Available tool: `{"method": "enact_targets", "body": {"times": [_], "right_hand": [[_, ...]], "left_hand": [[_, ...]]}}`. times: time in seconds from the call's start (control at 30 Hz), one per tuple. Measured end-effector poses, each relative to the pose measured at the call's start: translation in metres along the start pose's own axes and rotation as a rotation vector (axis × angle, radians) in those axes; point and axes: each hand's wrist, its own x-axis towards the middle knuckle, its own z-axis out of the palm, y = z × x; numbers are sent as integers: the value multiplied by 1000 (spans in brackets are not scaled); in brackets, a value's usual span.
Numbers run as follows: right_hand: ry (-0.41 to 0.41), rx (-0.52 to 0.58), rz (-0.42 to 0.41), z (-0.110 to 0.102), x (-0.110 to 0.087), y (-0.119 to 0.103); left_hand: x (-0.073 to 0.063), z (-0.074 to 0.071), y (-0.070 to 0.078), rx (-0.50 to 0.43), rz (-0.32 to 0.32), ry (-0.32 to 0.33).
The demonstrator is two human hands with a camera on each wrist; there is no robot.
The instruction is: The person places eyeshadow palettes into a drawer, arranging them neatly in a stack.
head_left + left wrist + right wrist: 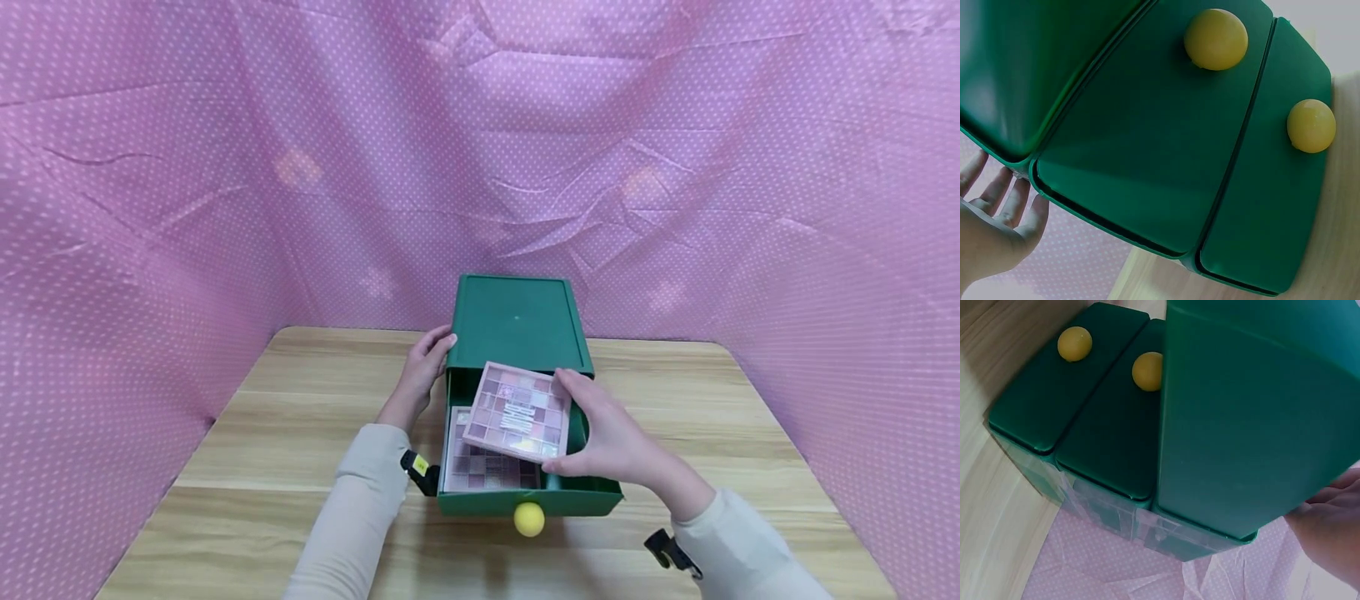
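A green drawer cabinet (517, 321) stands on the table, its top drawer (577, 502) pulled out toward me. My right hand (611, 433) grips a pink square eyeshadow palette (517, 417) by its right side, tilted above the drawer. Under it, in the drawer's left part, lies a second eyeshadow palette (480, 473), partly covered by the held one. My left hand (423, 371) rests against the cabinet's left side near its front, fingers fairly straight. In the right wrist view the drawer hides most of the right hand (1329, 519) and the palette.
Two lower drawers, each with a yellow knob (1216, 39), are closed beneath the open one. Another yellow knob (528, 519) sits on the top drawer's front. Clear tape (1104, 503) runs along the cabinet's side. A pink dotted curtain (480, 167) surrounds the wooden table (300, 417).
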Motion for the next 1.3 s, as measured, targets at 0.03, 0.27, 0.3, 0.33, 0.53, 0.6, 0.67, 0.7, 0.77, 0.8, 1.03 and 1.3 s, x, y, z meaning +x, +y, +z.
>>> {"method": "enact_targets", "body": {"times": [0.03,0.27,0.3,0.33,0.53,0.6,0.67,0.7,0.77,0.8,1.03,1.3], "right_hand": [[-5,2,-8,1,1,0],[-35,3,-62,12,12,-1],[-42,2,-63,13,13,-1],[-50,-1,-65,14,15,-1],[-96,-21,-44,20,26,-2],[-112,-26,-37,22,30,-3],[-127,-31,-32,25,35,-4],[-135,-32,-28,26,37,-5],[-150,-44,-25,29,41,-5],[-156,-49,-23,30,43,-5],[-218,-58,-1,39,57,-7],[-234,-155,-4,46,68,-9]], "left_hand": [[1,-1,0,1,-2,-2],[13,-7,-4,-7,3,1],[15,-8,-5,-9,3,-1],[16,-9,-5,-8,4,-3],[25,-13,-6,0,2,-17],[28,-15,-7,-7,2,-24],[31,-17,-7,-11,3,-30],[33,-18,-8,-13,4,-32],[36,-20,-8,-18,8,-38],[37,-20,-9,-19,10,-40],[47,-26,-10,-42,19,-61],[59,-31,-11,-52,27,-89]]}}
